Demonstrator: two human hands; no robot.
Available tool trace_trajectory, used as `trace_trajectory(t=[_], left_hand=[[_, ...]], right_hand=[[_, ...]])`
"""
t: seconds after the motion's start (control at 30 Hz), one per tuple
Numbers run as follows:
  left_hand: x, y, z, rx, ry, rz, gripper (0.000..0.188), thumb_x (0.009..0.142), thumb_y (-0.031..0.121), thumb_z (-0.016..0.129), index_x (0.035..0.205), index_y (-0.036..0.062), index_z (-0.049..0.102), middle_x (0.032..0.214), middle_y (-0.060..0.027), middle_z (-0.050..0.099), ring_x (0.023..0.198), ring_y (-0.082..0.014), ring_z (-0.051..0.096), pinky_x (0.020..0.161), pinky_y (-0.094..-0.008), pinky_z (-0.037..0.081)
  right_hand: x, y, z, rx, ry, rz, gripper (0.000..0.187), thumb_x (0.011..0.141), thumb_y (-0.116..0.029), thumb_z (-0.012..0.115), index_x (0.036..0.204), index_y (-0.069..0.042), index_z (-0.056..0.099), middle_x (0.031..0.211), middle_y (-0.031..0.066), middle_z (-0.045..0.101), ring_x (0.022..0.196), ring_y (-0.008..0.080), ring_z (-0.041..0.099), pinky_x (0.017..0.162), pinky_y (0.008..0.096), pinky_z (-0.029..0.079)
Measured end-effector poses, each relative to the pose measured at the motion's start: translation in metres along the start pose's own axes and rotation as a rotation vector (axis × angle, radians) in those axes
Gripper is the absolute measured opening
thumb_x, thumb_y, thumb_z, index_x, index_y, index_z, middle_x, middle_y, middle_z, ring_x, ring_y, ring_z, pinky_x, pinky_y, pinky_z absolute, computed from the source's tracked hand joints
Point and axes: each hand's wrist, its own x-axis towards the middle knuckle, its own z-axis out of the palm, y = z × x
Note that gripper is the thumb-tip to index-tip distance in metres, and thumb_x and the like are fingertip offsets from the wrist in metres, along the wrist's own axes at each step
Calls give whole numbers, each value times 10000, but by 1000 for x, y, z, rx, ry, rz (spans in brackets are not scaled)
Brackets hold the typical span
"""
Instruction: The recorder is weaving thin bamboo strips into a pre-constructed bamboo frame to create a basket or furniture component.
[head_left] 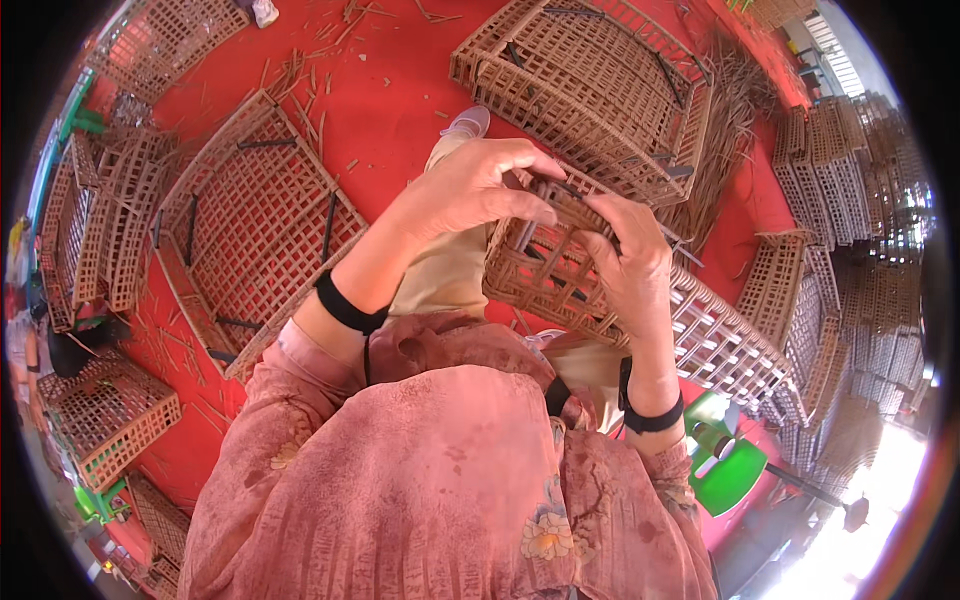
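A brown woven rattan basket (pixel 540 283) lies tilted across my lap, its open lattice stretching to the lower right. My left hand (pixel 490 190) grips the basket's upper edge, thumb on one side and forefinger on the other. Along that edge runs a short dark strip (pixel 572 189), lying between my two hands. My right hand (pixel 632 250) pinches the same edge close to the strip's right end, thumb and forefinger bent inward. What lies behind the fingertips is hidden. A black band circles each forearm.
Woven baskets with dark strips stand at the left (pixel 250 220) and far right (pixel 590 80) on the red floor covering (pixel 390 100). Loose canes (pixel 730 110) lie beside the far one. Basket stacks (pixel 825 170) line the right side. A green stool (pixel 728 478) stands near my right elbow.
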Motion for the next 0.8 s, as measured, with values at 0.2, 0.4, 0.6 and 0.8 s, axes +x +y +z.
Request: trace_trajectory(t=[0.2,0.4,0.6,0.8], left_hand=[[-12,-28,-14,211,3,168,328,852,27,721,1176,-9,682,1092,-136,704,1000,-253,688,869,-335,538],[-11,-44,6,638,252,494,402,781,-3,755,1172,74,706,1094,-127,713,981,-309,694,850,-380,565],[10,-50,-7,612,232,549,378,796,-21,679,1167,41,703,1061,-139,721,922,-319,707,794,-367,586],[71,-58,-56,366,220,410,301,897,-20,652,1179,64,713,1074,-98,742,905,-196,733,781,-313,593]], right_hand=[[12,-11,-2,44,-92,54,401,794,-283,802,1108,-58,694,1085,115,703,1059,333,640,935,447,493],[15,-24,15,-216,-111,65,360,866,-355,732,1098,-81,702,1007,82,692,970,292,632,836,415,445],[28,-16,31,-255,79,41,218,902,-266,673,1036,-97,705,955,60,682,953,271,612,838,427,423],[92,5,56,-268,222,148,239,882,-307,687,993,-103,741,1008,78,711,983,295,618,865,447,418]])
